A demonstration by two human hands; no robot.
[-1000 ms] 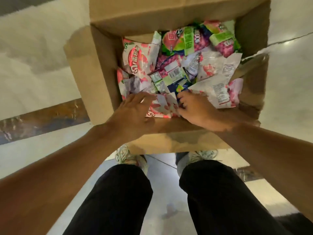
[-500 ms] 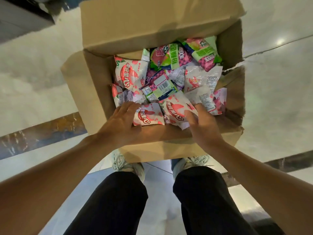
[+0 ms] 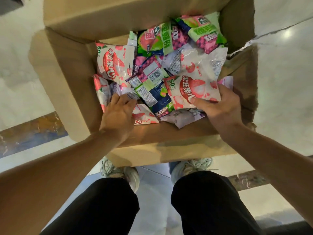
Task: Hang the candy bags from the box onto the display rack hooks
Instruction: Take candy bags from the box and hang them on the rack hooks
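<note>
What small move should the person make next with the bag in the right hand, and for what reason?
Probably lift it up out of the box. The right hand already grips a white and red candy bag on top of the pile, while the left hand only rests among other bags.

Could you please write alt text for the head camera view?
A person's right hand grips a white-and-red candy bag inside an open cardboard box of mixed candy bags, while the left hand reaches among the others. The box sits on a pale floor before their feet.
</note>
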